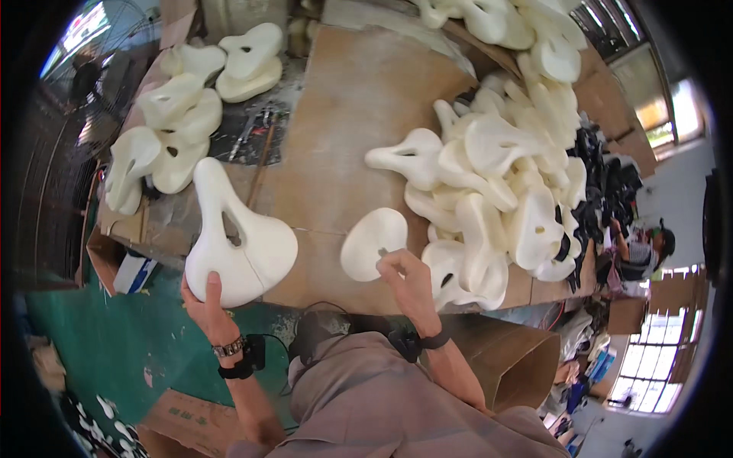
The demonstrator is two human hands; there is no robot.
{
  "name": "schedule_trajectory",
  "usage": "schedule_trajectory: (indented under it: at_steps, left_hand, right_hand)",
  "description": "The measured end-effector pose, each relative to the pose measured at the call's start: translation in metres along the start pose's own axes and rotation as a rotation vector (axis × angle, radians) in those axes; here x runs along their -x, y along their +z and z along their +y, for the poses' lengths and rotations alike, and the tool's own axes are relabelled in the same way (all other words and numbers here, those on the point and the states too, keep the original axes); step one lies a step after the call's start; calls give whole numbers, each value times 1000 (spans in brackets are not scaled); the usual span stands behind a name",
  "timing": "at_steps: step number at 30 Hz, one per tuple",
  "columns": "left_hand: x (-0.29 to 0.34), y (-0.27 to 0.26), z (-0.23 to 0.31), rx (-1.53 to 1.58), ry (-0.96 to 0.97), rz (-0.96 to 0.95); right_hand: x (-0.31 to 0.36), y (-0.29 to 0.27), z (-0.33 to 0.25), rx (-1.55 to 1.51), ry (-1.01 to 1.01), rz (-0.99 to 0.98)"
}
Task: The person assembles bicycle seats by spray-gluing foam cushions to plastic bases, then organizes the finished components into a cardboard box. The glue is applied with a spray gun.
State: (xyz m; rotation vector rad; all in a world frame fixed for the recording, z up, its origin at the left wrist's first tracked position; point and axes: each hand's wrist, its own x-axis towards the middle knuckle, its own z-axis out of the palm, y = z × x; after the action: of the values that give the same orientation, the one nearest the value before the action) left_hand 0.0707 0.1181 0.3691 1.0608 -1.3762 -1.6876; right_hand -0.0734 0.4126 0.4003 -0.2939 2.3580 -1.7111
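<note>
My left hand [208, 307] holds a cream-white foam bicycle saddle pad [269, 243] by its wide rear end, thumb on top. The pad's narrow nose points away from me, and a long slot opens along its middle. A thin line runs across the wide part. To the right, a second saddle pad [372, 233] is over the cardboard-covered table. My right hand [410, 281] is closed in a pinch at this pad's slot and covers its narrow end. Whatever lies between those fingertips is hidden.
A large heap of saddle pads [500, 145] covers the table's right side. More pads [172, 103] stand in stacks at the far left. Cardboard [328, 114] covers the table's middle. An open carton [511, 362] is below right. Another person [641, 252] is at the far right.
</note>
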Motion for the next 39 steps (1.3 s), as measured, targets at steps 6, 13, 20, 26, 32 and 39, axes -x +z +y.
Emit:
schedule_trajectory:
  at_steps: [6, 13, 20, 26, 32, 39]
  left_hand:
    - [-8, -58, -5, 92, -55, 178]
    - [-7, -94, -11, 37, -63, 259]
    - [-13, -135, -13, 16, -70, 316]
    - [-29, -150, -33, -34, -131, 354]
    - [-32, -151, -22, 40, -82, 338]
    - [-45, -161, -34, 29, -116, 362]
  right_hand:
    - [-7, 64, 12, 144, -25, -262]
    - [-16, 122, 50, 413, -41, -610]
    - [-35, 154, 113, 1074, -408, -430]
    - [-65, 91, 148, 1333, -428, -550]
    - [-93, 59, 101, 1460, -195, -205]
    - [-131, 108, 145, 1611, -200, -253]
